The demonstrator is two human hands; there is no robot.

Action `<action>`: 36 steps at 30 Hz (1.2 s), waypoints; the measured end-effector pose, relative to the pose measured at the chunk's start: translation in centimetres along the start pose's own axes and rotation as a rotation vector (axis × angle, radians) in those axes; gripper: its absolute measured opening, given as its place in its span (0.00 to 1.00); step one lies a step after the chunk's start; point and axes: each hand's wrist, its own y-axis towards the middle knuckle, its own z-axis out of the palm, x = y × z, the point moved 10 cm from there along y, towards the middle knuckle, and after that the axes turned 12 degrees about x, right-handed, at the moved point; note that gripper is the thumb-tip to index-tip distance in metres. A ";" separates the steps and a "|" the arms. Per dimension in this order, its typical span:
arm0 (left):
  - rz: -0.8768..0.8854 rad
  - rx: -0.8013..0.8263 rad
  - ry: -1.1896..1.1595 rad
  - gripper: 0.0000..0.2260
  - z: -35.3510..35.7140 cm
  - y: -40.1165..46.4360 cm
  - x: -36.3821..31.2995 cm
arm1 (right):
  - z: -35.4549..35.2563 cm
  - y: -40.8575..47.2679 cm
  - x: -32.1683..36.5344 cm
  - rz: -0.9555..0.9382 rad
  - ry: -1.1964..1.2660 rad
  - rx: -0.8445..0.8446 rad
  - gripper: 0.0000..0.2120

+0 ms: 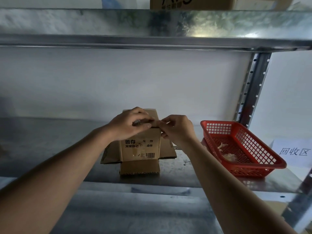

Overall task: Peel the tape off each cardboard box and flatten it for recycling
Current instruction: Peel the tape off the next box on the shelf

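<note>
On the galvanised metal shelf [50, 149], mid-width, a small brown printed cardboard box [140, 149] is stood upright; its bottom flaps are splayed flat on the shelf surface, one toward the camera, one to each side. Left of the box, only bare metal is seen. The left hand [130, 123] is laid over the box's top edge, fingers curled round it, thumb pressed on the near face. Just right of it, the right hand [177, 128] is held at the box's top right corner, thumb and fingertips pinched together on a strip of clear tape [157, 122] at the top edge; how much of the strip is lifted cannot be told. Right of the box, apart from it, a red plastic mesh basket [263, 159] is set on the shelf, with crumpled pale tape scraps [228, 156] inside. Further right, a white paper sign [292, 151] with printed characters is seen. Above the box, on the upper shelf, another brown carton [194, 3] is partly visible.
</note>
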 end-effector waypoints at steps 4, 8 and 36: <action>-0.007 -0.002 -0.020 0.20 0.1 -0.1 0.1 | -0.2 -0.2 -2.4 0.129 0.378 -0.036 0.08; -0.009 0.012 -0.054 0.20 0.2 0.0 0.1 | -0.7 -0.6 -3.0 0.082 0.609 -0.034 0.06; 0.074 0.018 -0.046 0.25 4.9 6.4 -11.1 | -16.3 -7.7 -5.2 0.206 -0.615 -0.248 0.05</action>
